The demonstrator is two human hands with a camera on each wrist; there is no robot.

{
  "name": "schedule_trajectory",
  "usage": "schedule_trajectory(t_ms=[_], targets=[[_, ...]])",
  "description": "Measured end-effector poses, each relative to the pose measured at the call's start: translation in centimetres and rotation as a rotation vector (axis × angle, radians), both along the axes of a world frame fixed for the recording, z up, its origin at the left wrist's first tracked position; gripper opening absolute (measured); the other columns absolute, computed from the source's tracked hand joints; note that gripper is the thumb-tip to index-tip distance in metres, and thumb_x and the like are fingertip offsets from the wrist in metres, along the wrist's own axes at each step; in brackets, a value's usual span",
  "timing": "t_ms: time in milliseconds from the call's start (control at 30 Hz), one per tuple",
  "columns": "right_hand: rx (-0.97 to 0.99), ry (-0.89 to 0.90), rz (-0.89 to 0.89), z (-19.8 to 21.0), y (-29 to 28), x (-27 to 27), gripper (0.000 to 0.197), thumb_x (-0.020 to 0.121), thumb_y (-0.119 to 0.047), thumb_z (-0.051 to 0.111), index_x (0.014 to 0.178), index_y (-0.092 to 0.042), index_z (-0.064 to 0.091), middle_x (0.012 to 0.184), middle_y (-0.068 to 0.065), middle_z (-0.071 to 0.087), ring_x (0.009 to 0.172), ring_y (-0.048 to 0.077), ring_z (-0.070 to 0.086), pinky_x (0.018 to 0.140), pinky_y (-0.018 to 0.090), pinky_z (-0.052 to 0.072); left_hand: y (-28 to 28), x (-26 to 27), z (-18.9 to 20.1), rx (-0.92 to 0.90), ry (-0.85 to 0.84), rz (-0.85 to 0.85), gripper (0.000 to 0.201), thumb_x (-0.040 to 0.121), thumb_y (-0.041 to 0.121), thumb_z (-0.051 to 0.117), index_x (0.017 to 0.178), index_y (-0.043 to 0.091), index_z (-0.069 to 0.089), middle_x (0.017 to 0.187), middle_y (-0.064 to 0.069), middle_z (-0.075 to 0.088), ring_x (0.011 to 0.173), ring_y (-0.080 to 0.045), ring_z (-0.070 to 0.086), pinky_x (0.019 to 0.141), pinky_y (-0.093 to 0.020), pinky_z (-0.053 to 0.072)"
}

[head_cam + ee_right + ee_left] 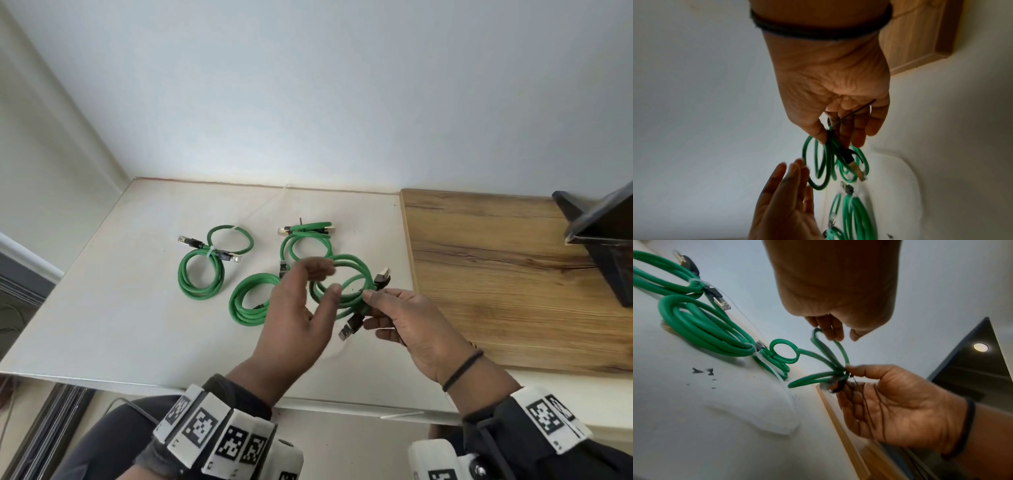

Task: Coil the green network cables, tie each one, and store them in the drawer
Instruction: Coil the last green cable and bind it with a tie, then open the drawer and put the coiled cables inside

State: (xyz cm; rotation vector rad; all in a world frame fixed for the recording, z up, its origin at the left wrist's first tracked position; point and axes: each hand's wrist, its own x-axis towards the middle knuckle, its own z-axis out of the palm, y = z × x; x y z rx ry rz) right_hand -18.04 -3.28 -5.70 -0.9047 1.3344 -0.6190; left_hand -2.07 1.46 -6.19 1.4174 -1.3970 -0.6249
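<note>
My right hand pinches a coiled green cable just above the white table. A thin black tie wraps the bundle at that pinch, and its tail crosses my palm. The cable's two plugs stick out beside my fingers. The left hand is open, its straight fingers touching the coil's loops from the left. Three more green coils lie on the table: a white-tied one at the left, one in the middle, and a black-tied one behind. No drawer is in view.
A wooden board covers the table's right part, with a dark angular object at its far right. The wall runs close behind. The table's front edge lies just ahead of my wrists, and a loose white tie rests there.
</note>
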Motion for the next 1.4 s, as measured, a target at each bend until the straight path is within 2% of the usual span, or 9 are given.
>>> schedule_trajectory(t_ms=[133,300,533,733,867,1033,1167,1300,1400], targets=[[0.049,0.046,0.0,-1.5,-0.2,-0.5,0.012,0.09,-0.021,0.059,0.087,-0.012,0.067,0.076,0.003,0.069,0.066,0.014,0.063,0.066,0.028,0.046,-0.4,0.5,-0.8,0.111,-0.088,0.091,0.022,0.09,0.02,0.06,0.108,0.031,0.053,0.106,0.019,0.057,0.105,-0.004,0.052,0.088,-0.023,0.041],[0.152,0.112,-0.079,-3.2,-0.7,-1.3,0.011,0.088,-0.012,0.058,0.085,-0.003,0.064,0.069,0.011,0.067,0.056,0.019,0.061,0.053,0.025,0.052,-0.6,0.6,-2.0,0.26,-0.176,0.034,0.02,0.092,0.021,0.058,0.108,0.03,0.065,0.109,0.011,0.058,0.103,-0.012,0.053,0.093,-0.036,0.045],[0.057,0.247,-0.106,-3.9,-0.7,-1.0,0.018,0.084,-0.015,0.07,0.082,0.002,0.064,0.076,0.021,0.068,0.057,0.024,0.065,0.051,0.027,0.055,-0.2,0.2,-2.5,0.27,-0.325,-0.191,0.034,0.093,0.03,0.056,0.125,0.043,0.057,0.123,0.014,0.053,0.116,-0.012,0.046,0.101,-0.029,0.037],[-0.078,0.373,-0.131,-4.1,-0.4,-1.3,0.032,0.076,-0.028,0.077,0.07,-0.004,0.056,0.063,0.014,0.066,0.048,0.025,0.066,0.062,0.041,0.061,0.1,0.0,-2.6,0.527,-0.703,-0.31,0.054,0.096,0.044,0.043,0.147,0.041,0.024,0.154,0.013,0.025,0.137,-0.017,0.022,0.11,-0.035,0.022],[-0.186,0.489,-0.141,-4.2,-0.4,-1.1,0.034,0.079,-0.04,0.071,0.086,-0.009,0.059,0.068,0.006,0.069,0.052,0.024,0.069,0.062,0.042,0.06,0.1,-0.2,-2.5,0.56,-0.627,-0.373,0.075,0.094,0.041,0.046,0.149,0.041,-0.003,0.154,0.015,0.024,0.14,-0.013,0.019,0.111,-0.035,0.018],[-0.229,0.621,-0.04,-5.1,-0.4,-0.8,0.047,0.068,-0.061,0.069,0.093,-0.024,0.055,0.08,-0.001,0.067,0.07,0.025,0.068,0.068,0.043,0.058,-0.4,1.3,-2.5,0.669,-0.727,-0.229,0.077,0.092,0.031,0.043,0.151,0.031,-0.006,0.16,0.005,0.004,0.146,-0.018,0.004,0.116,-0.042,0.007],[-0.348,0.635,-0.063,-5.4,-0.4,-0.6,0.043,0.075,-0.05,0.07,0.104,-0.022,0.055,0.094,-0.002,0.063,0.083,0.023,0.064,0.072,0.035,0.053,0.0,1.0,-2.6,0.721,-0.83,-0.269,0.071,0.093,0.042,0.041,0.151,0.034,0.001,0.161,0.002,-0.005,0.147,-0.02,-0.002,0.116,-0.044,0.002],[-0.637,0.797,0.084,-4.9,-0.1,-0.4,0.052,0.086,-0.039,0.063,0.129,-0.014,0.048,0.124,0.009,0.052,0.114,0.027,0.049,0.093,0.037,0.041,-0.3,1.2,-2.7,0.695,-0.776,-0.2,0.067,0.092,0.046,0.043,0.15,0.032,0.013,0.159,0.002,0.01,0.145,-0.021,0.009,0.115,-0.043,0.008],[-0.542,0.936,0.422,-5.1,0.1,-0.3,0.073,0.094,-0.052,0.04,0.15,-0.014,0.013,0.157,0.01,0.017,0.144,0.03,0.014,0.115,0.042,0.016,-0.6,1.1,-2.5,0.646,-0.677,-0.136,0.059,0.091,0.045,0.045,0.145,0.032,0.025,0.151,0.005,0.027,0.14,-0.022,0.022,0.112,-0.042,0.016]])
